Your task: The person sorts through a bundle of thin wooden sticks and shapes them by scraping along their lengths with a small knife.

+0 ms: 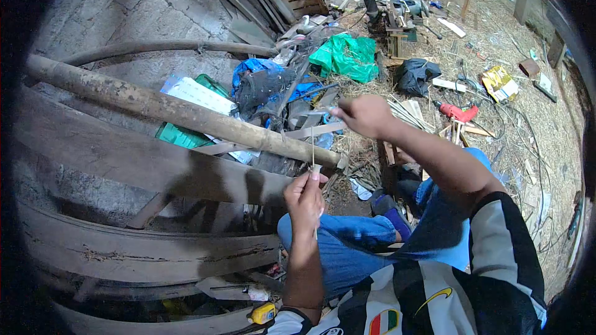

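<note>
Head: two hands (304, 201), one thin stick (313, 146) in left, one red drill (457, 112).

straw-strewn floor (481, 34) | black bag (416, 77) | yellow packet (499, 84) | red drill (458, 112)

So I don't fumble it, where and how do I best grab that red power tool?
Grip the red power tool by its housing, probably from the right: its dark end points left, and wood strips crowd its near side.
</note>
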The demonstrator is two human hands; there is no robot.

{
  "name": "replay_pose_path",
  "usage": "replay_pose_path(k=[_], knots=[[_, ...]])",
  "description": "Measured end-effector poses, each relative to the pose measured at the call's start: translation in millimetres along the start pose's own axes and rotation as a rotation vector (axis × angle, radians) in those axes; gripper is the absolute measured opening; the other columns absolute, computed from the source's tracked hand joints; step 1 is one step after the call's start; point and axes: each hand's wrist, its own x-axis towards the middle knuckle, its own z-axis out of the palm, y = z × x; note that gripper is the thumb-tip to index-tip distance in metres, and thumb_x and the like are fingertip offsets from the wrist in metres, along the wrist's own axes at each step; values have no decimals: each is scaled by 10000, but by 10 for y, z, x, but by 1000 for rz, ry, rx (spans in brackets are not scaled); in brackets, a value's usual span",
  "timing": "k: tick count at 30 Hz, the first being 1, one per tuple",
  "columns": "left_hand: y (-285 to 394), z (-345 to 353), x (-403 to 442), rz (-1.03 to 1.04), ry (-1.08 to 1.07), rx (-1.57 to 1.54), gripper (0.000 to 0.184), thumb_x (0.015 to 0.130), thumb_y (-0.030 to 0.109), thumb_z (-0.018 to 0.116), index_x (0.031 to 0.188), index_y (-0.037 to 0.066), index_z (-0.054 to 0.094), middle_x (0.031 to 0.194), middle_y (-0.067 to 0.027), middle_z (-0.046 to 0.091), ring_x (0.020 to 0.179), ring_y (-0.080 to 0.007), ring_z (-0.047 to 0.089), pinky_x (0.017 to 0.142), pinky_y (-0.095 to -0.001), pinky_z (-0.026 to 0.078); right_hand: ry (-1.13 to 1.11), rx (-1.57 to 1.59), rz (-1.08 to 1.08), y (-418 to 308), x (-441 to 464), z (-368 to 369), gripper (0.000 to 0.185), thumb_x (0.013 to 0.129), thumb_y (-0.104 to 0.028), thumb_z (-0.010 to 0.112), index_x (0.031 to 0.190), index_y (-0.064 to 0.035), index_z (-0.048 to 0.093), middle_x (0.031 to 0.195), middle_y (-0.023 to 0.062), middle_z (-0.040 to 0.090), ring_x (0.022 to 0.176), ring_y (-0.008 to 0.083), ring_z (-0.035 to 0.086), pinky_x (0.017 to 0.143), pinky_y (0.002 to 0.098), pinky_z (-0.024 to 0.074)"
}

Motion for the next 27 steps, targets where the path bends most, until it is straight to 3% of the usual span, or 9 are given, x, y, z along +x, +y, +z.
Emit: replay_pose_path(k=[1,4,8,10,13,18,20,27], knots=[[17,-19,-15,-5,-20,-29,296,1000,218,603,836,-26,640,442,40,370,306,-46,290,296,-245,233,-27,27,27,16,10,-69,478,980,-547,455,959,-127,681,751,181,679,735,404,675,655,533,537],[16,-58,17,-54,-4,-109,300,1016,222,571,849,-21,622,431,38,351,296,-56,281,287,-243,238,48,169,-108,-165,-87,-55,450,986,-520,459,968,-127,677,744,191,673,726,408,671,652,531,534],[10,-82,57,-93,-24,-197,306,1033,231,535,862,-11,608,426,33,340,286,-66,273,283,-243,242,-97,110,-325,-385,-302,13,405,982,-484,480,995,-128,672,733,205,663,705,403,665,630,535,524],[20,-94,62,-64,-87,-245,311,1040,230,519,859,-8,603,428,26,354,280,-70,277,278,-244,254,-96,100,-288,-322,-251,76,428,985,-510,461,1002,-141,677,731,191,667,701,400,668,626,530,525],[31,-126,5,-20,-117,-297,310,1042,231,513,858,-3,600,426,27,353,279,-69,276,276,-244,262,-45,-2,48,-8,-5,-19,502,990,-571,414,958,-152,689,756,178,683,721,391,682,632,529,528],[20,-174,50,-57,-55,-293,320,1045,246,507,873,-6,603,426,27,352,277,-72,278,276,-242,270,-11,133,-81,-152,-128,115,496,987,-554,432,951,-127,682,747,192,672,717,398,676,632,538,522],[8,-145,47,-93,-81,-291,323,1046,251,502,884,-9,607,427,27,351,277,-74,279,277,-241,269,16,180,-325,-337,-269,100,318,977,-406,523,914,-115,632,709,165,635,681,399,643,592,519,487],[-92,-207,111,-177,-251,-577,329,1069,248,412,969,2,606,445,22,356,291,-91,300,307,-253,304,1,64,-198,-240,-161,47,363,976,-447,497,903,-121,638,714,170,656,668,402,654,593,541,503]])
